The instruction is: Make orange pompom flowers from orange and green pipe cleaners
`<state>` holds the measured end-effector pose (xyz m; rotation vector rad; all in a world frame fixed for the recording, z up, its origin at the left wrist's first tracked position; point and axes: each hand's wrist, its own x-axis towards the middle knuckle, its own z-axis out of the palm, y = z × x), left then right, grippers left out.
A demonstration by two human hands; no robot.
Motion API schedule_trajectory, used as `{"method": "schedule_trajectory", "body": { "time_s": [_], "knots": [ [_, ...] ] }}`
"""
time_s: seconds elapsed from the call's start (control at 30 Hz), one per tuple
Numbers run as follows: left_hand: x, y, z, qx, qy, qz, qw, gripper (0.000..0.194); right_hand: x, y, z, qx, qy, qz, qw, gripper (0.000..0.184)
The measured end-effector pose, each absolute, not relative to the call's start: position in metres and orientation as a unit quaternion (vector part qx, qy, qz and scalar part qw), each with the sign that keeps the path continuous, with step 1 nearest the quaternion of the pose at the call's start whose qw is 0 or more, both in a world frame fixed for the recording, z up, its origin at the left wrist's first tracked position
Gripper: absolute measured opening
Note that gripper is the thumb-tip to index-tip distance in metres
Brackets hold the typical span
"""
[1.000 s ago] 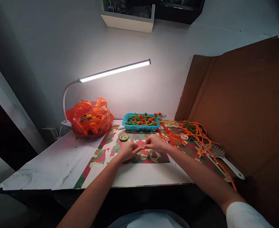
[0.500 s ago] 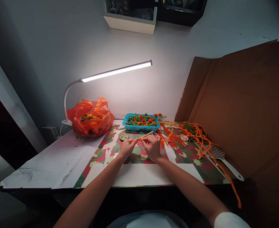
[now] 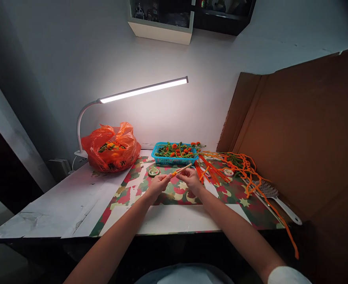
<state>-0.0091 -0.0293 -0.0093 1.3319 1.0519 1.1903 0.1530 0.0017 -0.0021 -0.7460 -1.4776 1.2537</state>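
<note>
- Table (image 3: 58,201): beneath the basket, spreading left and right of it; paper-covered, part white, part patterned.
- Bag (image 3: 128,152): left of the basket; orange plastic, mouth open, flowers within.
- Basket (image 3: 175,161): the landmark; blue, holding orange flowers and green stems.
- Strands (image 3: 249,169): right of the basket; orange, tangled, apparently soft and pliable.
- Left hand (image 3: 159,184): in front of the basket; fingers narrowed, pinching the near end of the tuft.
- Right hand (image 3: 190,179): in front of the basket, just beside the left hand; thumb and fingers closed in a narrow pinch on the stick near the tuft.
- Stick (image 3: 185,168): in front of the basket, between the hands, slanting up to the right; pale, thin. Judged light and stiff, liable to roll between fingertips; best held close to the tuft.
- Roll (image 3: 154,175): in front of the basket, near its left end; green tape, lying flat.
- Tuft (image 3: 174,174): in front of the basket, at the stick's lower end; orange. Judged light, soft, easily crushed; best pinched gently at its base. Whether wound around the stick: cannot tell.
</note>
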Motion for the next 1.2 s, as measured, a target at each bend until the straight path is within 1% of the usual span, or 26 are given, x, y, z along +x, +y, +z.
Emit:
{"method": "schedule_trajectory", "body": {
  "time_s": [0.07, 0.13, 0.2, 0.37, 0.6, 0.7, 0.83, 0.93, 0.97, 1.03, 1.1, 1.17, 1.2],
  "knots": [
    [-0.01, -0.03, -0.009, 0.546, 0.422, 0.473, 0.547, 0.054, 0.159, 0.003, 0.0, -0.286, -0.65, 0.522, 0.472, 0.044],
    [-0.012, -0.03, -0.01, 0.54, 0.406, 0.447, 0.586, 0.052, 0.164, 0.003, 0.004, -0.256, -0.691, 0.516, 0.438, 0.039],
    [-0.014, -0.031, -0.012, 0.535, 0.39, 0.423, 0.619, 0.05, 0.168, 0.001, 0.007, -0.234, -0.719, 0.501, 0.421, 0.033],
    [-0.016, -0.029, -0.017, 0.522, 0.371, 0.396, 0.658, 0.048, 0.171, -0.003, 0.009, -0.225, -0.732, 0.49, 0.416, 0.032],
    [-0.012, -0.03, -0.015, 0.5, 0.359, 0.396, 0.682, 0.051, 0.167, -0.01, 0.013, -0.253, -0.725, 0.474, 0.431, 0.035],
    [-0.013, -0.032, -0.011, 0.506, 0.351, 0.395, 0.682, 0.052, 0.169, -0.01, 0.017, -0.257, -0.728, 0.476, 0.42, 0.038],
    [-0.017, -0.033, -0.01, 0.564, 0.339, 0.37, 0.656, 0.052, 0.183, 0.001, 0.022, -0.266, -0.754, 0.483, 0.357, 0.042],
    [-0.021, -0.032, -0.01, 0.652, 0.347, 0.313, 0.597, 0.053, 0.196, 0.009, 0.031, -0.255, -0.813, 0.463, 0.245, 0.038],
    [-0.021, -0.031, -0.009, 0.683, 0.36, 0.293, 0.563, 0.053, 0.199, 0.009, 0.035, -0.255, -0.837, 0.44, 0.203, 0.036],
    [-0.021, -0.03, -0.008, 0.733, 0.399, 0.269, 0.48, 0.053, 0.2, 0.007, 0.043, -0.271, -0.886, 0.341, 0.158, 0.027],
    [-0.02, -0.029, -0.008, 0.755, 0.438, 0.272, 0.405, 0.052, 0.197, -0.001, 0.048, -0.302, -0.921, 0.19, 0.155, 0.019],
    [-0.019, -0.029, -0.008, 0.758, 0.467, 0.297, 0.346, 0.051, 0.189, -0.01, 0.048, -0.337, -0.925, 0.061, 0.165, 0.019],
    [-0.018, -0.029, -0.009, 0.755, 0.478, 0.314, 0.321, 0.05, 0.185, -0.015, 0.047, -0.355, -0.918, 0.019, 0.174, 0.021]
  ]
}}
